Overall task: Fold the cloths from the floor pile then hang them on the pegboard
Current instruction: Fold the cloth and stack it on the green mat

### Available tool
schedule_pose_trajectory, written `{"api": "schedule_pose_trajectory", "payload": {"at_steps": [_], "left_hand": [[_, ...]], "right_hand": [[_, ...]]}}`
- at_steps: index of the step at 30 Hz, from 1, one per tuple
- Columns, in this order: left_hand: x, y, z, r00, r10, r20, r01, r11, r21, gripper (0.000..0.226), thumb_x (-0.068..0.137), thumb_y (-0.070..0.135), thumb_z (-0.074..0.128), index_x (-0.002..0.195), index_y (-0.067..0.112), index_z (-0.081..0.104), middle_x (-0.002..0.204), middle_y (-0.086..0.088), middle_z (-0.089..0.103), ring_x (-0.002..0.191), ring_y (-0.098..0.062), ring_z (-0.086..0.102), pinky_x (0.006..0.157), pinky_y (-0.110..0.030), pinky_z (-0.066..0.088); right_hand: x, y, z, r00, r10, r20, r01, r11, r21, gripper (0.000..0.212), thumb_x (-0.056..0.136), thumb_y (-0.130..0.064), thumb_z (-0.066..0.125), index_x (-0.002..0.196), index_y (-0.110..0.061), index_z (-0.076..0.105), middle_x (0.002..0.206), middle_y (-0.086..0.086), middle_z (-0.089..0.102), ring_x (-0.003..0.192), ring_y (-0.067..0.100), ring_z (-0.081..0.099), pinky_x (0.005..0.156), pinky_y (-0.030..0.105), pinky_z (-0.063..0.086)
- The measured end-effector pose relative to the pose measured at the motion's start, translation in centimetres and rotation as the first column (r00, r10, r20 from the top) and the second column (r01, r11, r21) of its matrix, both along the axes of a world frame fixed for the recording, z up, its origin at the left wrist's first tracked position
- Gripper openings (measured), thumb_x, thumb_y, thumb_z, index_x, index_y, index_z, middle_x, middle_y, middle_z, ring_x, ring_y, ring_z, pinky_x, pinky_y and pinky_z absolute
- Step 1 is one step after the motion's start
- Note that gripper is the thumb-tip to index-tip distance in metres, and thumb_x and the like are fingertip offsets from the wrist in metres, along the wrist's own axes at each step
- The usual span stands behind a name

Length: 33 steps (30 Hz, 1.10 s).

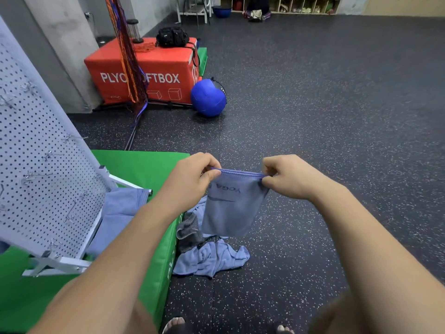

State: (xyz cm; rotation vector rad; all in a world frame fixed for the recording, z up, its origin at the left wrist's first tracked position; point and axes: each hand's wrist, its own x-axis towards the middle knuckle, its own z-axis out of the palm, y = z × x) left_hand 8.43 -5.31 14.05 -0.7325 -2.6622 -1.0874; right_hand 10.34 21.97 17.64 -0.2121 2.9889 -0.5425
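Early days, I reckon. Left hand (192,179) and right hand (286,177) hold a folded-looking blue cloth (231,208) up above the floor, fingers (212,175) pinching its top corners. The pile (212,259) below has more to fold, and the pegboard (36,165) hooks I can see look bare.

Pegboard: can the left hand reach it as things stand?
Probably yes. The pegboard stands close on the left, nothing between it and the left hand, though that hand and the right hand each pinch the blue cloth.
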Motion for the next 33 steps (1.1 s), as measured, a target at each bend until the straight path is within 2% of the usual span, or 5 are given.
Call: {"api": "schedule_pose_trajectory", "payload": {"at_steps": [7, 17, 22, 26, 33], "left_hand": [[0.3, 0.7, -0.6, 0.992, -0.122, 0.015, 0.123, 0.991, -0.057, 0.008, 0.097, 0.014, 0.075, 0.099, 0.020, 0.071, 0.091, 0.005, 0.065, 0.084, -0.009, 0.059, 0.078, -0.029, 0.047], [0.6, -0.6, 0.3, 0.922, -0.202, 0.331, 0.072, 0.927, 0.367, 0.038, 0.087, 0.042, 0.082, 0.115, 0.036, 0.059, 0.101, -0.005, 0.073, 0.094, -0.026, 0.072, 0.090, -0.044, 0.055], [0.0, -0.6, -2.3, 0.808, -0.274, 0.522, 0.165, 0.955, 0.245, 0.046, 0.075, 0.025, 0.091, 0.117, 0.020, 0.073, 0.112, -0.014, 0.079, 0.101, -0.024, 0.073, 0.101, -0.060, 0.056], [-0.9, -1.1, -4.6, 0.772, -0.179, 0.610, 0.162, 0.983, 0.084, 0.044, 0.072, 0.045, 0.089, 0.107, 0.020, 0.077, 0.102, -0.017, 0.079, 0.087, -0.021, 0.069, 0.087, -0.063, 0.059], [-2.3, -2.8, -5.0, 0.812, -0.063, 0.581, -0.022, 0.990, 0.137, 0.037, 0.075, 0.045, 0.091, 0.089, 0.014, 0.076, 0.088, -0.015, 0.077, 0.076, -0.013, 0.061, 0.077, -0.036, 0.046]], "right_hand": [[1.0, -2.9, -0.7, 0.977, 0.207, 0.040, -0.193, 0.953, -0.232, 0.045, 0.084, -0.037, 0.081, 0.124, -0.032, 0.060, 0.117, -0.017, 0.070, 0.100, -0.002, 0.064, 0.090, 0.024, 0.050], [0.9, -5.8, -0.8, 0.937, 0.223, -0.269, -0.303, 0.902, -0.308, 0.009, 0.096, -0.025, 0.075, 0.095, -0.021, 0.067, 0.073, -0.011, 0.062, 0.068, 0.008, 0.054, 0.066, 0.029, 0.045], [1.4, -4.4, 1.5, 0.911, 0.188, -0.366, -0.313, 0.894, -0.320, 0.008, 0.095, -0.022, 0.077, 0.096, -0.022, 0.070, 0.074, -0.010, 0.067, 0.069, 0.009, 0.060, 0.069, 0.028, 0.048], [1.3, -2.0, 2.6, 0.906, 0.058, -0.420, -0.232, 0.897, -0.377, 0.010, 0.096, -0.029, 0.078, 0.095, -0.024, 0.070, 0.075, -0.011, 0.068, 0.070, 0.002, 0.059, 0.069, 0.021, 0.046], [0.4, 2.2, 2.6, 0.882, -0.185, -0.432, -0.054, 0.873, -0.485, 0.012, 0.097, -0.034, 0.075, 0.093, -0.025, 0.070, 0.075, -0.005, 0.067, 0.066, 0.003, 0.053, 0.063, 0.023, 0.041]]}}
